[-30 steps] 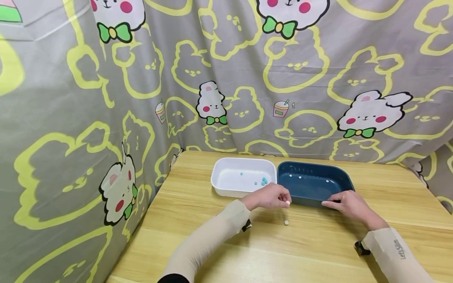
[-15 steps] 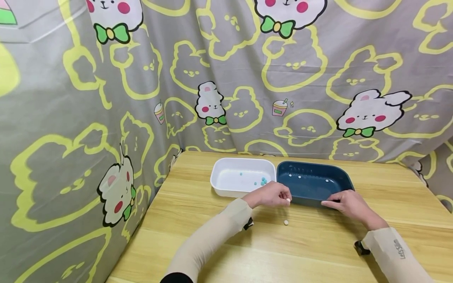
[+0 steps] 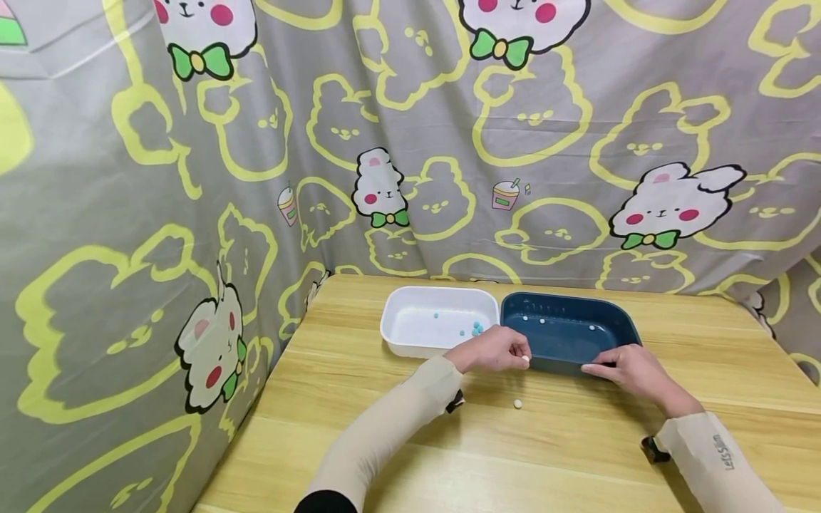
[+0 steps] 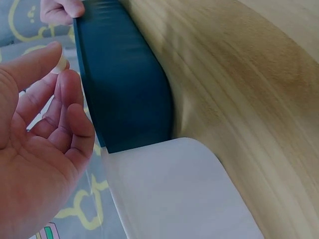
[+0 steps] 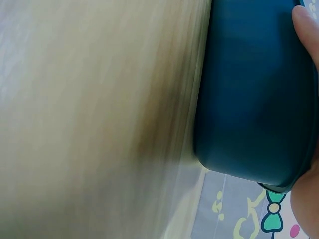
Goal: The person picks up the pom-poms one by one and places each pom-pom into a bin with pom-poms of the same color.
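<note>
My left hand (image 3: 490, 350) pinches a small white ball (image 4: 61, 65) between thumb and fingertip, just in front of the dark blue tray's near left rim. Gripping that tray (image 3: 558, 346) by its near right edge is my right hand (image 3: 631, 368), thumb along the outside. Several white balls (image 3: 541, 321) lie apart on the tray floor. Another white ball (image 3: 517, 404) rests on the table below my left hand. In the right wrist view, only part of my right hand shows at the edge, beside the tray's outer wall (image 5: 249, 109).
A white tray (image 3: 410, 333) stands against the left end of the blue one, with several light blue balls (image 3: 477, 329) in it, mostly in its right corner. Both sit on a wooden table (image 3: 462, 456). A patterned curtain (image 3: 442, 128) hangs behind and at the left.
My left hand has risen slightly and shifted a little right toward the blue tray, still pinching the white ball. My right hand keeps its place on the tray edge.
</note>
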Available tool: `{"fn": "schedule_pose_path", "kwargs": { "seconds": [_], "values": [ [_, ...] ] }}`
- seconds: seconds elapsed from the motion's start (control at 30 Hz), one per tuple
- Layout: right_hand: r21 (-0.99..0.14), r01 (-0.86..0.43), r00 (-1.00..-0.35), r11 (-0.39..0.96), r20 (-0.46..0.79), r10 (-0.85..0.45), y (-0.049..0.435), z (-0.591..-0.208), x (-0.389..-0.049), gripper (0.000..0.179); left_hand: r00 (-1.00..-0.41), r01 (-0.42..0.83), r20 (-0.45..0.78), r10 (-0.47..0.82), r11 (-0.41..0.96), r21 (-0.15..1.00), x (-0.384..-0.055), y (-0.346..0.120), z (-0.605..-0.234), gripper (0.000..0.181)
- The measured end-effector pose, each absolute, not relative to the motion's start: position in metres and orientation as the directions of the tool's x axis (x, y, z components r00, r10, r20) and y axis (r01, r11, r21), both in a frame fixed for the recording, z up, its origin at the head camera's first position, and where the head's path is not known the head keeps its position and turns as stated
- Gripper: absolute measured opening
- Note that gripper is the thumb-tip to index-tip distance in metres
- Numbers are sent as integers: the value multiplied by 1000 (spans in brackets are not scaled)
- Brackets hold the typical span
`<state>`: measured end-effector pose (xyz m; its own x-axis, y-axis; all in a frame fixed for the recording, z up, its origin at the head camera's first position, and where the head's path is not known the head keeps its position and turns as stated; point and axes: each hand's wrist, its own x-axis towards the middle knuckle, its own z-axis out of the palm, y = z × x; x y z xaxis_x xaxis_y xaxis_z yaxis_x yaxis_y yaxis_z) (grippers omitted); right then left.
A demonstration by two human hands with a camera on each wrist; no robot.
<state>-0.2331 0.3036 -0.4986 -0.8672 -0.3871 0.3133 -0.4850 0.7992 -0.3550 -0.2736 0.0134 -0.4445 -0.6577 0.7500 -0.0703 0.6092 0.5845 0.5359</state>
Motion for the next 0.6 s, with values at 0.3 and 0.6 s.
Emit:
{"fn": "schedule_pose_path", "kwargs": {
  "seconds": [0.3,0.6],
  "values": [
    [-356,-477,-871,804,313,-378,302,-499,-231,13,-647,644,-72,759,594,482,-277,23,-442,6],
    [-354,-490,-862,796,334,-382,303,-500,-231,13,-659,624,-97,746,615,482,-278,28,-445,5]
  ]
}}
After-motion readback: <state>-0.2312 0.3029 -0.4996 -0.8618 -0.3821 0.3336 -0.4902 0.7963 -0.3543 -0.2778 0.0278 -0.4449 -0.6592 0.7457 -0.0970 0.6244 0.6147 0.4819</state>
